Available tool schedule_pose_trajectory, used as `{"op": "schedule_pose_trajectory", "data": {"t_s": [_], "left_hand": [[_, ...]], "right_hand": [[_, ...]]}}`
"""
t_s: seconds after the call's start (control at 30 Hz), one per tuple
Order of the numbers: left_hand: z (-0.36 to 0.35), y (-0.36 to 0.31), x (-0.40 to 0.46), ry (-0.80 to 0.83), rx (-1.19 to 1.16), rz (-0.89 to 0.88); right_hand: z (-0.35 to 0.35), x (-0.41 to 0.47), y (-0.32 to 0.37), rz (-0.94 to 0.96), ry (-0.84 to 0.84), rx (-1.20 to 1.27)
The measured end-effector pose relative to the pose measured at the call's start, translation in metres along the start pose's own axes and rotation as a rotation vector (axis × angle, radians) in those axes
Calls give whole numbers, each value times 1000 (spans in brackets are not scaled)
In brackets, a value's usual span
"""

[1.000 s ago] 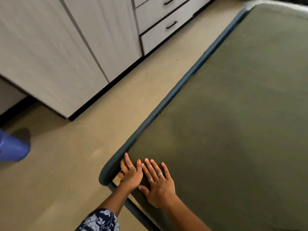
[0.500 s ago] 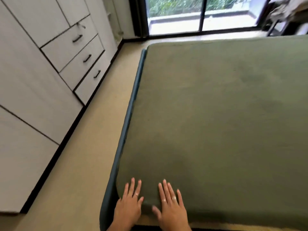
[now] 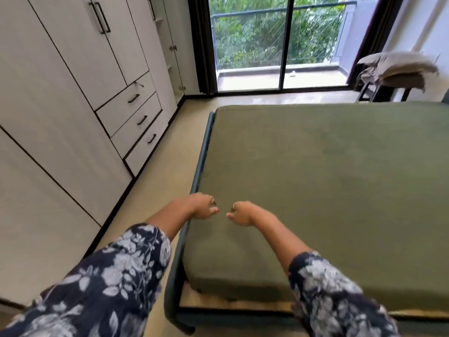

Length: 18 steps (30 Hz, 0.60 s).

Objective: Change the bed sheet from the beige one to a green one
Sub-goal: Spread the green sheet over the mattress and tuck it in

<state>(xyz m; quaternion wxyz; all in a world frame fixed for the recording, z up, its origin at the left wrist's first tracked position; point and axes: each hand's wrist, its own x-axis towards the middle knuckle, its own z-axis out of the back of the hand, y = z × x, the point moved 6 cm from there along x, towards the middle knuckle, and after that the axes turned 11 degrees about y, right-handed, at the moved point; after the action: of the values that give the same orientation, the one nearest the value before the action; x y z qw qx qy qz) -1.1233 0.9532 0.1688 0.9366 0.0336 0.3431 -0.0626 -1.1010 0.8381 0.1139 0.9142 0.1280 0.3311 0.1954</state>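
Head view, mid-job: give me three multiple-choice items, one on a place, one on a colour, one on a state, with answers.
1. Where does the grey bundle of cloth lie?
A. on the stand by the glass door
B. on the floor by the wardrobe
C. in the middle of the bed

2. What colour is the sheet on the mattress?
A. beige
B. green
C. blue

3. How are the wardrobe drawers?
A. all pulled out
B. one pulled out
C. all closed

Answers: 1 A, it is heaped on the dark-legged stand at top right. 2 B, green cloth covers the whole top. 3 C, every drawer front sits flush.
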Motion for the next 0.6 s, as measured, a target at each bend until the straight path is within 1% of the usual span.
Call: {"op": "schedule_pose_trajectory", "data": {"t_s": [0.07,0.13,0.27,0.37,0.5,0.53,0.6], "left_hand": [[48,4,-19,-73,32,-41],[93,13,-41,-183,65,-97],[154,51,-91,-388,173,-212],[185,108,-126,-478,234,-265],[222,194,-161,-580,286,-328],[230,210,-168,-613,284,-352],[245,242,-176,-666,257,-430]], "right_hand": [[45,-16,18,17,-73,-45],[80,-29,41,41,-140,-84],[133,-47,101,84,-218,-171],[169,-53,169,128,-310,-177],[215,-66,262,213,-529,-191],[220,-68,274,200,-562,-214],[231,-64,296,161,-560,-268]]}}
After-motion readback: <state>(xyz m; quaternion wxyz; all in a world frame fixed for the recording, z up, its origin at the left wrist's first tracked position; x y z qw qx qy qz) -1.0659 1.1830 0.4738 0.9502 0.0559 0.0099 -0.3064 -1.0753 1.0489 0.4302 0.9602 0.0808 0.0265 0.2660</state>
